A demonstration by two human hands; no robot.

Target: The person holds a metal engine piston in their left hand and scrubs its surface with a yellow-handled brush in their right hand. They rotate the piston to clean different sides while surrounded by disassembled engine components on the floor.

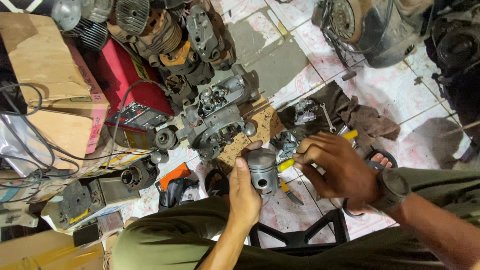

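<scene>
My left hand [245,192] grips a grey metal piston [262,170] from below, thumb up along its left side. My right hand [332,167] holds a yellow-handled tool [286,163], its tip against the piston's right side; the yellow handle end shows beyond my fingers at upper right. A black watch [392,187] sits on my right wrist. Both hands are over my lap, above a tiled floor.
An engine crankcase [215,120] lies just beyond the piston. Cylinders and engine parts [165,40] pile at the back left beside a red box [132,85] and cardboard boxes [45,65]. A carburettor [304,112], spanner [327,117] and brown rag [370,122] lie on the right. A black stool [300,235] stands below.
</scene>
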